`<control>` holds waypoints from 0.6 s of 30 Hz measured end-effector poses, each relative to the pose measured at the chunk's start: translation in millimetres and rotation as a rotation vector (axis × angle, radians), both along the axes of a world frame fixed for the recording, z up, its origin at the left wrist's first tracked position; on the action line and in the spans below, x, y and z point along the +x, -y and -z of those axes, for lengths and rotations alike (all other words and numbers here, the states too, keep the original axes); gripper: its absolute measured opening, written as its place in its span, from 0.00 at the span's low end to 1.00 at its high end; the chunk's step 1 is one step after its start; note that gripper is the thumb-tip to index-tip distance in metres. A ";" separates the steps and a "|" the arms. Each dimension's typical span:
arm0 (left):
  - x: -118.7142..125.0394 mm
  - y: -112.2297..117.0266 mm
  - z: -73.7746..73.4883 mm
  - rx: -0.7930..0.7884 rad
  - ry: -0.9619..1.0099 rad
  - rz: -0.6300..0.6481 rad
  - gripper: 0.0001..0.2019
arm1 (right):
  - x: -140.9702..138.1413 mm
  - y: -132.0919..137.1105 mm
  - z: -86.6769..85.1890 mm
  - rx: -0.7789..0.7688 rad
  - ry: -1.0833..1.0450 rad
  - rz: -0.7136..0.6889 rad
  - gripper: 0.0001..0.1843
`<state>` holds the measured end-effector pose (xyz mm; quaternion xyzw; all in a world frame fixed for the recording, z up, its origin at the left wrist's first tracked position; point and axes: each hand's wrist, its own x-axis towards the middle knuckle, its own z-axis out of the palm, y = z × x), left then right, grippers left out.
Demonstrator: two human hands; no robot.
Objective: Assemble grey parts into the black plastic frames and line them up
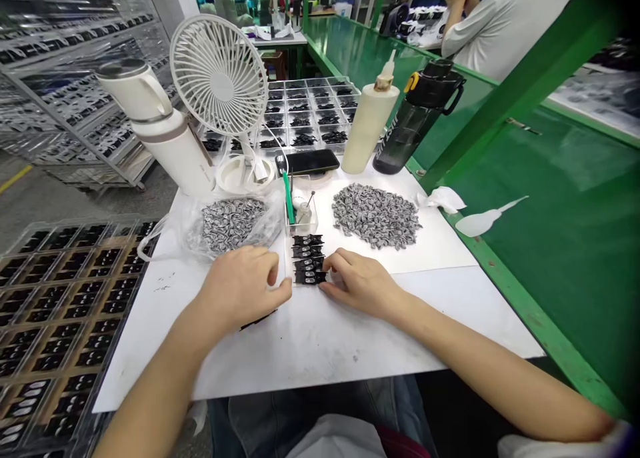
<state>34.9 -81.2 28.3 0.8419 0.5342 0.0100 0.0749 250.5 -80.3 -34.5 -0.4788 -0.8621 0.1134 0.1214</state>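
Black parts (pixel 309 261) lie in row mid desk (pixel 360 351), between hands. Right hand (pixel 361 281) at row's right end; cannot tell whether its grip pinches one. Left hand (pixel 245 286) left of row, grip loosely open, black strip (pixel 260 319) just near side. Farther off: bag (pixel 273 230) of grey pieces left, grey heap (pixel 377 216) right, small tray (pixel 303 230) between.

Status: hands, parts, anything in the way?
Right hand at row of black parts, grip unclear. Left hand partly hiding a black strip. Plastic bag just beyond.
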 end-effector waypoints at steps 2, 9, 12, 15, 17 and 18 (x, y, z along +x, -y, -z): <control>-7.5 2.3 -6.8 -0.142 -0.084 -0.004 0.14 | -0.4 -1.0 0.4 0.007 0.002 -0.005 0.10; -5.2 6.1 -1.4 -0.281 -0.299 0.022 0.16 | 0.9 -0.2 -0.2 0.036 0.004 -0.078 0.10; -4.8 5.9 3.8 -0.272 -0.309 0.062 0.13 | 0.8 -0.6 -0.3 0.032 -0.010 -0.084 0.09; -8.6 5.4 4.7 -0.230 -0.294 0.073 0.11 | 1.4 -0.3 -0.9 0.012 -0.017 -0.098 0.08; -10.1 4.9 3.0 -0.194 -0.278 0.059 0.10 | 2.1 0.1 -1.5 0.006 -0.025 -0.096 0.08; -9.6 4.8 2.1 -0.175 -0.266 0.046 0.10 | 2.4 0.1 -1.8 0.014 -0.040 -0.095 0.08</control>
